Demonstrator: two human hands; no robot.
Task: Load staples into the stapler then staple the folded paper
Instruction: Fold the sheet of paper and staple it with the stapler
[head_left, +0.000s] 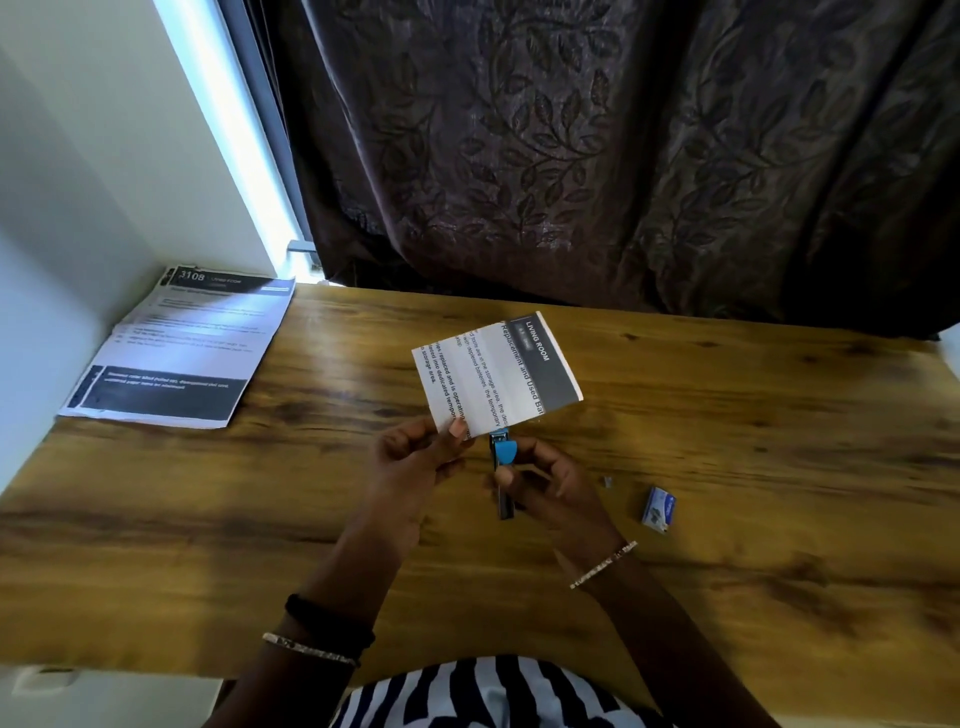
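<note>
Held above the desk (727, 415), the folded paper (498, 374) is pinched at its lower edge by the left hand (415, 457) while the right hand (543, 480) grips the blue stapler (503, 456) nosing that edge, so too shallow a bite may miss the layers.

Dim, daylight strip (228, 130) beside curtain (571, 156), slight blur, edges bowed by wide-angle
</note>
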